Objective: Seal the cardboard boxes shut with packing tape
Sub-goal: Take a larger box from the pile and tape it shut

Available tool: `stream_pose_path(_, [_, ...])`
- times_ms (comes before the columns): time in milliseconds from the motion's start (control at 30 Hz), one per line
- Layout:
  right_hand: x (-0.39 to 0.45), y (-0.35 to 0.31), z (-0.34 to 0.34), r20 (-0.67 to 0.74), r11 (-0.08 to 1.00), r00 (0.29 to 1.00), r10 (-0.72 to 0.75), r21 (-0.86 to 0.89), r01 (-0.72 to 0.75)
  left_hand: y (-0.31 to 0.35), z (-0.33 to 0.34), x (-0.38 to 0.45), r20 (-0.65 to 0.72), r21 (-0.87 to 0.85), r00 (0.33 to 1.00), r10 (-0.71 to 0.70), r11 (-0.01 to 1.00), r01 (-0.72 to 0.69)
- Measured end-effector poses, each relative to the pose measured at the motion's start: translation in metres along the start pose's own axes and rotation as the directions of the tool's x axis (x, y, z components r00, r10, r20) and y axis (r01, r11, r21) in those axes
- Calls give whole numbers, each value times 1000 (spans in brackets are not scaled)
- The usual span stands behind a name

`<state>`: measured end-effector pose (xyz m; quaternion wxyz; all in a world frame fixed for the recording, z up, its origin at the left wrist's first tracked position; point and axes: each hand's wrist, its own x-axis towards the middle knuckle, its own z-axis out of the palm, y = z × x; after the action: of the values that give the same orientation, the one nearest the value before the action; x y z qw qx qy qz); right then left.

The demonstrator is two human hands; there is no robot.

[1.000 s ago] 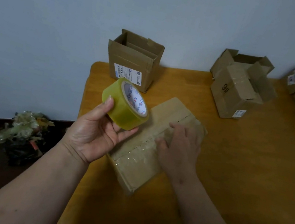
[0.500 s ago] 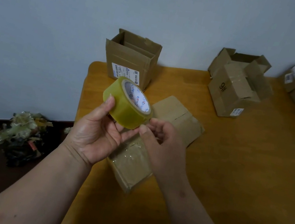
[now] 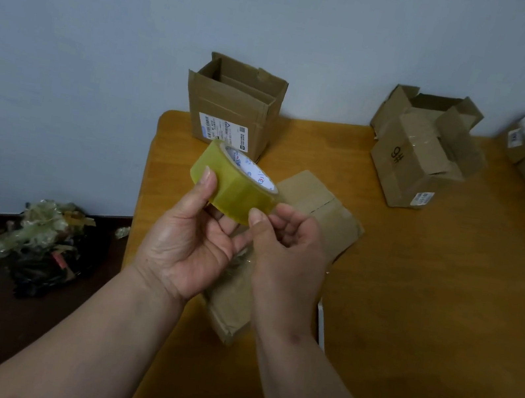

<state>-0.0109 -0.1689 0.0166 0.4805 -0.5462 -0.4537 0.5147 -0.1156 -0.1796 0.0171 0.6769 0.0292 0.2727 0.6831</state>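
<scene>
The left hand (image 3: 186, 248) is gripping the roll of packing tape (image 3: 234, 183) between thumb and curled fingers, holding it above the flat cardboard box (image 3: 318, 208) lying on the wooden table (image 3: 429, 296). The right hand (image 3: 288, 241), fingers curled, is pressing its thumb against the roll's lower rim (whether any tape end is being pinched is not discernible).

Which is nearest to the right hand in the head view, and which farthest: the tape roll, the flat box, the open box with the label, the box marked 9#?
1. tape roll: touched by the right hand, held in the left hand.
2. flat box: directly beneath the hands.
3. open box with the label: back left.
4. box marked 9#: back right. The last two are close to call.
</scene>
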Motion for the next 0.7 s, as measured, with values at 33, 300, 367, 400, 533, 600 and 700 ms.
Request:
stream_pose_path(33, [1,0,0,-1,1000,1000,-2,3,2,0,1,0,-5,-2,1000,2,1000,-2])
stream_pose_path(300, [3,-1,-1,15,999,999,-40,-2,40,-1,1,0,5,-15,1000,1,1000,-1])
stream_pose_path(367, [3,-2,-2,25,999,999,-42,-6,43,-1,1,-1,3,-20,1000,0,1000,0])
stream_pose_path(400, [3,-3,-2,30,999,999,-42,-6,42,-1,2,-1,3,-24,1000,-4,1000,4])
stream_pose_path(533, [5,-2,-2,62,998,997,-51,-23,52,0,3,-1,-7,-31,999,-40,999,40])
stream_pose_path(600, [5,-3,-4,96,997,993,-69,-33,73,1,4,0,-18,-34,998,-58,998,58])
stream_pose_path(700, [13,-8,-20,102,978,974,-200,-41,205,4,9,-1,-61,-38,996,-70,997,68])
